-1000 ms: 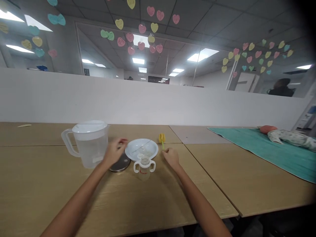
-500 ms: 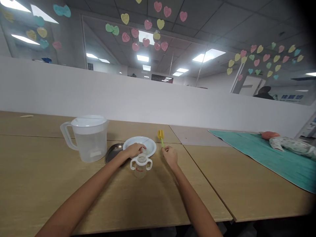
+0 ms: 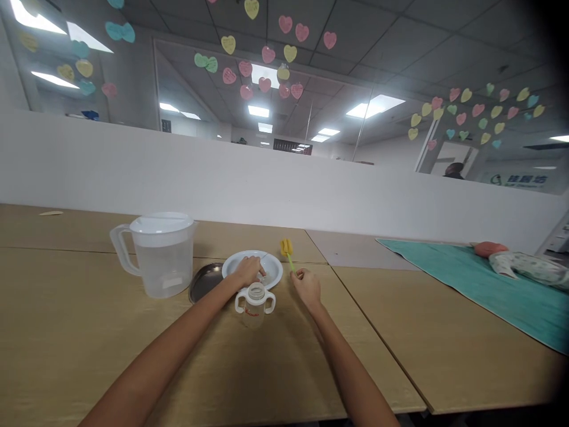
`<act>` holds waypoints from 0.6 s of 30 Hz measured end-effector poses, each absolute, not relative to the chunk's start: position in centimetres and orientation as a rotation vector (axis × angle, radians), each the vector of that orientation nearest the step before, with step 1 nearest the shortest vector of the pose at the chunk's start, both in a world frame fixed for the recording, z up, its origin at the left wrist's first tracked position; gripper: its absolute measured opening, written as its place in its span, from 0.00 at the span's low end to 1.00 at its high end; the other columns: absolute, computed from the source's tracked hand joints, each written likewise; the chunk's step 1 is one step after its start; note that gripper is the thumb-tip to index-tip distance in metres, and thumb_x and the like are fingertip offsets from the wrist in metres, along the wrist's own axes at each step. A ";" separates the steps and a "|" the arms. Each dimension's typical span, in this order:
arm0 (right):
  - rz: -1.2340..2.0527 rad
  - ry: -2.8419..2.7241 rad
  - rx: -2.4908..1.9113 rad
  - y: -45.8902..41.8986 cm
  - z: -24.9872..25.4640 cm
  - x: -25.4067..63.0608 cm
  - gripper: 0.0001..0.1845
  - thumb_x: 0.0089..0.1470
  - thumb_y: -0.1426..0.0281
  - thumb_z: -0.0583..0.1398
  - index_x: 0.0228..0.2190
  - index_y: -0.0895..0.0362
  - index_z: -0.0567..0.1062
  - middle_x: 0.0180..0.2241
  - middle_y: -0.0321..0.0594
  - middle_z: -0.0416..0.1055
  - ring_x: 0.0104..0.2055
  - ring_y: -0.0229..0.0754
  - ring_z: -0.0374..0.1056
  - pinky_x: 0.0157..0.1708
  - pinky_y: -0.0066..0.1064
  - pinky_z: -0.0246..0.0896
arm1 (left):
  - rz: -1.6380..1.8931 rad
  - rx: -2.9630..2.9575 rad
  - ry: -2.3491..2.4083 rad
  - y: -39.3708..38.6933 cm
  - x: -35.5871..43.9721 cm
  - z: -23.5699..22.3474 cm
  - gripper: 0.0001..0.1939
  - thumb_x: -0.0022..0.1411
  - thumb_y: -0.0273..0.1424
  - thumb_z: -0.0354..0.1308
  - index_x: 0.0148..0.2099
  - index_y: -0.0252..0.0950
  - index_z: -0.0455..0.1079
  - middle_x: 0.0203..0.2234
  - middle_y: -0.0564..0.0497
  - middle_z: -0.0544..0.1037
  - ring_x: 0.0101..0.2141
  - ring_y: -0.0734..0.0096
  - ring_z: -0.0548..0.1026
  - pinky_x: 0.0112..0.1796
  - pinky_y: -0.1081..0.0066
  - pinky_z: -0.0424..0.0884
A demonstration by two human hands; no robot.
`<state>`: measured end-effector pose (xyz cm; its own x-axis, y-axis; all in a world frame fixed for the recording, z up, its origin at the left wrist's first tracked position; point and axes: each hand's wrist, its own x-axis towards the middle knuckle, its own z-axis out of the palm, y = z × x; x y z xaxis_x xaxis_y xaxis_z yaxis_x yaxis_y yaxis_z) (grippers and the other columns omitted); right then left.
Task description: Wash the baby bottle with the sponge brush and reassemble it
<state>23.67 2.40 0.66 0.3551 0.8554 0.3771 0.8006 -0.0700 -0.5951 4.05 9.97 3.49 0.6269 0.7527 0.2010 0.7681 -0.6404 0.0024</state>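
Note:
My right hand grips the green stem of a bottle brush, its yellow sponge head pointing up and away from me. Over the white plate, my left hand reaches in with curled fingers. A small clear piece shows at those fingertips, too indistinct to name. Just in front of the plate stands a clear baby bottle, uncapped, with a white two-handled ring around its neck. To the left of the plate, a round metal dish is partly covered by my left forearm.
A lidded plastic pitcher with liquid stands left of the dish. At the right lies a green mat with a doll-like figure in patterned cloth. Behind the tables runs a white wall with glass above. A person's head shows beyond the glass.
The camera view has tipped up slightly. The brush head has swung a little to the left in my right hand. My left hand stays at the plate.

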 end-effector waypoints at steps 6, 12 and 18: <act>0.109 -1.449 -1.845 2.2 1.0 23.7 0.15 0.52 0.60 0.54 0.28 0.57 0.75 0.24 0.39 0.73 0.27 0.39 0.68 0.23 0.25 0.50 | -0.330 -2.763 -1.363 9.7 3.9 3.7 0.08 0.44 0.31 0.62 0.31 0.37 0.77 0.31 0.44 0.78 0.38 0.58 0.72 0.41 0.64 0.62; 0.118 -1.456 -1.839 2.2 1.1 23.7 0.14 0.52 0.60 0.54 0.27 0.56 0.74 0.24 0.39 0.73 0.27 0.39 0.68 0.23 0.25 0.50 | -0.368 -2.771 -1.340 9.4 4.1 3.8 0.06 0.47 0.33 0.60 0.27 0.36 0.76 0.31 0.44 0.77 0.38 0.58 0.71 0.42 0.64 0.61; 0.141 -1.422 -1.814 2.4 1.2 24.0 0.14 0.53 0.60 0.53 0.28 0.56 0.72 0.22 0.39 0.72 0.25 0.39 0.67 0.23 0.25 0.51 | -0.544 -2.801 -1.281 8.8 2.6 4.9 0.14 0.56 0.38 0.51 0.38 0.37 0.73 0.39 0.45 0.72 0.43 0.61 0.69 0.44 0.66 0.61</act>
